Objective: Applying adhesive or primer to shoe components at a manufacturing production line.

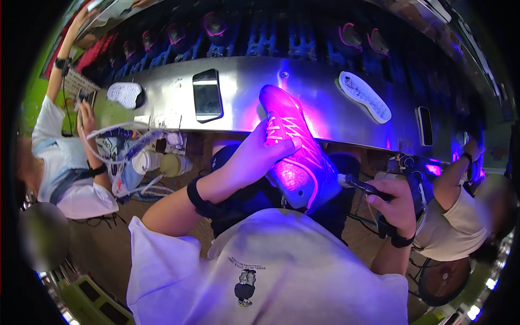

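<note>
Both hands busy: left hand grasps the shoe; right hand clenches a torch beside it.

A shoe sits mid-frame, the left hand on its left side, the right hand lower right; a phone lies upper left on the counter.

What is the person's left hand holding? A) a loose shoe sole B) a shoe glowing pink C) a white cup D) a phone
B: the left hand grips the shoe across its laces, and the shoe glows pink under the violet light, while the right hand holds a dark tool pointed at the shoe's near end.
</note>
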Demonstrator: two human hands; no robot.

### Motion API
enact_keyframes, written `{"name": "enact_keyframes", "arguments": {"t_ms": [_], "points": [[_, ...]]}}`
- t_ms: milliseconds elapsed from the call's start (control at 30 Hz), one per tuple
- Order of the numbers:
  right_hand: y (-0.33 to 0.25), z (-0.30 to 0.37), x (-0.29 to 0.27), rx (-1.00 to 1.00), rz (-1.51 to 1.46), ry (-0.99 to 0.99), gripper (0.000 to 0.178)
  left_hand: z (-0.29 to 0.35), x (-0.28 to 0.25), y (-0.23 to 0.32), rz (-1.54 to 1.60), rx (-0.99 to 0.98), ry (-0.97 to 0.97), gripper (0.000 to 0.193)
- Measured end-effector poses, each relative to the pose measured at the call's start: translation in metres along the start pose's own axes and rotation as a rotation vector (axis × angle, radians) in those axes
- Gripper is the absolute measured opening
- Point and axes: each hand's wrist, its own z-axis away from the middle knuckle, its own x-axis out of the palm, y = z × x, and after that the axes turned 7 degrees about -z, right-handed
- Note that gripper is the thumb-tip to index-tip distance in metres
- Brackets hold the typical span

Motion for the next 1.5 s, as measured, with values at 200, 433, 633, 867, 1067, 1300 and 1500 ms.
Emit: {"name": "enact_keyframes", "arguments": {"t_ms": [200, 433, 633, 867, 1067, 1300, 1500], "points": [[-0.011, -0.006, 0.014, -0.198, 0.128, 0.139, 0.029, 0.011, -0.008, -0.013, 0.232, 0.055, -0.023, 0.056], [-0.046, -0.022, 0.015, -0.300, 0.289, 0.230, 0.033, 0.020, -0.012, -0.015, 0.563, -0.240, -0.254, 0.053], [-0.061, -0.051, 0.009, -0.308, 0.347, 0.200, 0.034, 0.011, -0.020, -0.026, 0.929, -0.462, -0.469, 0.066], [-0.041, -0.085, 0.010, -0.308, 0.225, 0.175, 0.033, -0.010, -0.015, -0.052, 1.394, -0.678, -0.744, 0.070], [-0.005, -0.103, 0.021, -0.349, 0.023, 0.148, 0.033, -0.014, -0.006, -0.058, 1.555, -0.833, -0.732, 0.071], [0.034, -0.083, 0.039, -0.427, -0.011, 0.237, 0.031, -0.011, 0.003, -0.059, 1.539, -0.688, -0.845, 0.068], [0.022, -0.074, 0.033, -0.171, 0.267, 0.214, 0.034, -0.012, -0.017, -0.016, 0.827, -0.160, -0.535, 0.050]]}}
